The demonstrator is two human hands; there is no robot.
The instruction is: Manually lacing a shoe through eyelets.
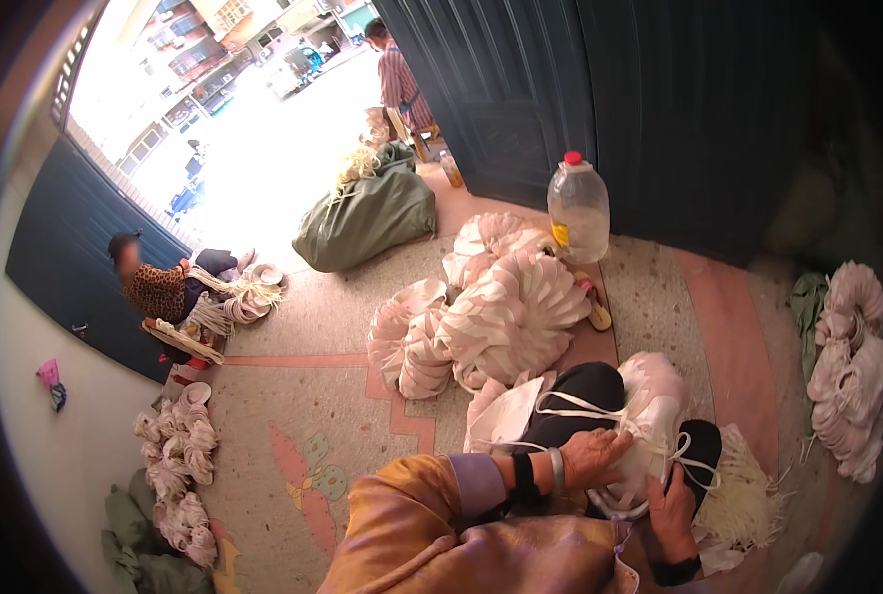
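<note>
A white shoe upper point(645, 436) lies across my lap, between my dark-trousered knees. White shoelace point(582, 404) runs over it and loops out on both sides. My left hand point(597, 456), with a bracelet and a black wristband, rests on the upper's left side with its fingers closed on it. Close by, at the right edge, my right hand point(673, 510) pinches the lace near a loose loop. The fingertips are partly hidden. A bundle of pale laces point(743, 490) lies beside my right knee. More uppers stand nested in a pile point(511, 317) in front of me.
A water jug point(580, 213) with a red cap stands behind the pile. A green sack point(367, 220) sits by the doorway. Further uppers line the left wall point(179, 445) and the right side point(850, 376). One person point(169, 287) sits at left; another point(402, 84) is outside.
</note>
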